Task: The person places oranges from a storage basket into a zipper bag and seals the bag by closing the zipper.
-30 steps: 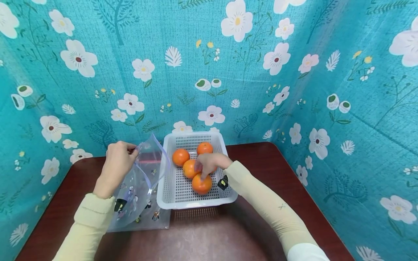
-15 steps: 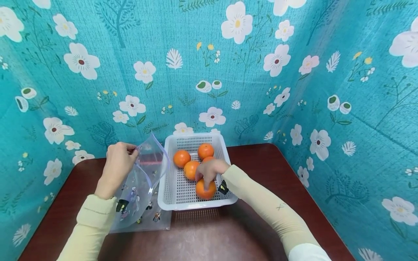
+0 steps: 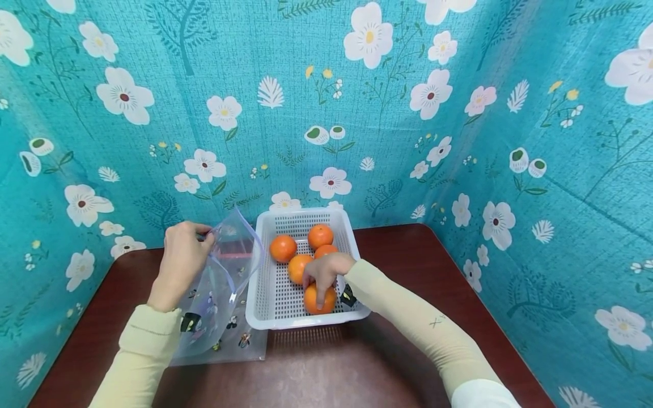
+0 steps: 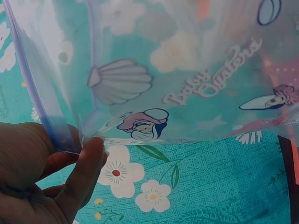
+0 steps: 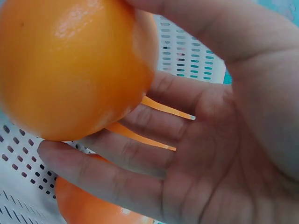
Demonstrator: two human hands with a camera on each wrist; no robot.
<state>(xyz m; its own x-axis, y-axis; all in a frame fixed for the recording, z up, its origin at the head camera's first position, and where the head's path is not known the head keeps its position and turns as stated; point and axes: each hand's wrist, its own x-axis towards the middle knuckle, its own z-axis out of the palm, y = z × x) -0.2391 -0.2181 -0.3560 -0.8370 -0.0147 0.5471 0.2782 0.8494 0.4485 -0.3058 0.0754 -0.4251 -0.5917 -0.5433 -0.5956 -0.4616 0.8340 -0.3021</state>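
Observation:
My left hand (image 3: 181, 258) pinches the rim of a clear zip bag (image 3: 240, 266) and holds its mouth apart. In the left wrist view, thumb and fingers meet at a corner of the printed plastic bag (image 4: 187, 74). My right hand (image 3: 327, 270) reaches into a white perforated basket (image 3: 306, 323) and grips the orange (image 3: 329, 301) nearest the front. Up close in the right wrist view, the thumb lies on one side of that orange (image 5: 70, 70), the fingers curve round the other. Whether the orange is off the basket floor, I cannot tell.
Several other oranges sit in the basket, among them one at the left (image 3: 283, 248) and one at the back (image 3: 320, 236). The basket stands on a dark red table (image 3: 398, 260), touching or close to the bag. A flowered teal cloth (image 3: 285, 113) hangs behind and at the sides.
My right hand has shifted slightly toward the front of the basket, and its thumb now lies over the front orange, which moved a little right. The left hand stays at the bag.

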